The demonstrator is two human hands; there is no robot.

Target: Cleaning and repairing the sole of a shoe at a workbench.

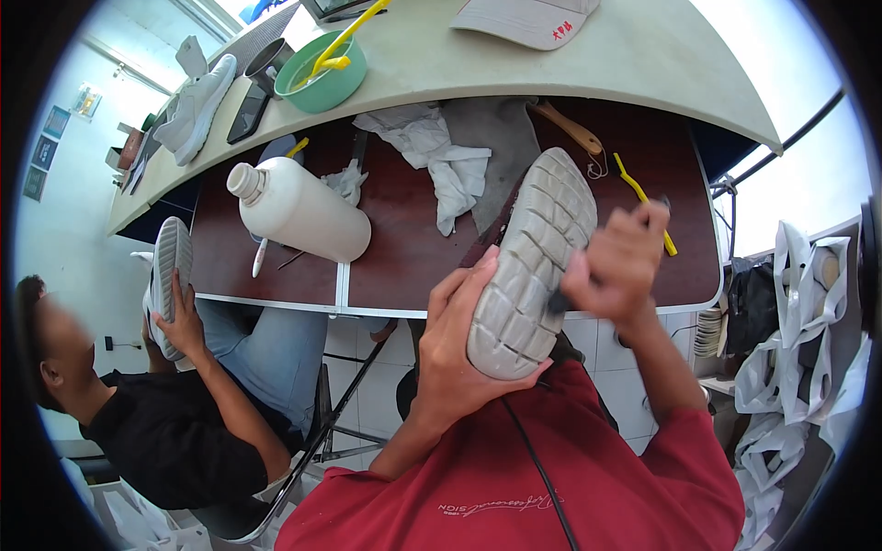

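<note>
Grey shoe (533, 262) held sole-up, its ridged tread facing the camera.

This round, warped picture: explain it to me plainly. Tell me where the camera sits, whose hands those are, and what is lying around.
The camera is worn on a person's head and looks down through a fisheye lens, so straight edges bend. The two forearms in red sleeves belong to the wearer. The left hand grips a grey shoe sole-up; the right hand presses a small dark tool, too blurred to identify, against the sole. On the brown table lie a white jug, crumpled white cloths and a yellow brush. The upper shelf carries a green bowl, a cap and a white sneaker. At left, a co-worker holds another shoe.
</note>
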